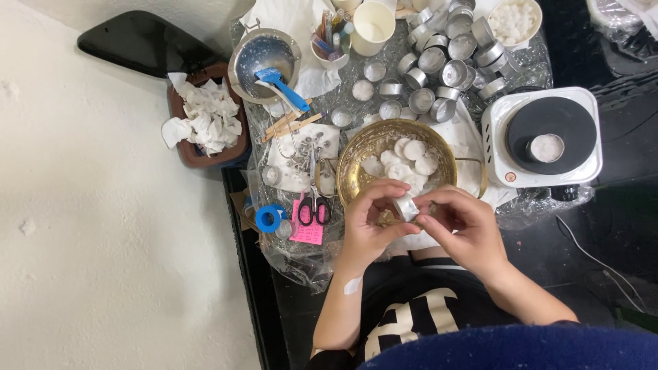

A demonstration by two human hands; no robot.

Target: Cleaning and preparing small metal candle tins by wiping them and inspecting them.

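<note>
Both my hands meet over the near rim of a brass bowl (356, 154) that holds several white wax discs (406, 161). My left hand (367, 223) and my right hand (460, 225) together pinch a small silver tealight cup (406, 206), held tilted between the fingertips. A white patch is stuck on my left forearm (352, 285).
Several empty metal tealight cups (445, 55) lie beyond the bowl. A white hot plate (548, 137) with a small cup on it stands at the right. Scissors (314, 199), blue tape roll (269, 218), a steel pot (264, 62) and a tissue-filled brown tray (205, 116) sit left.
</note>
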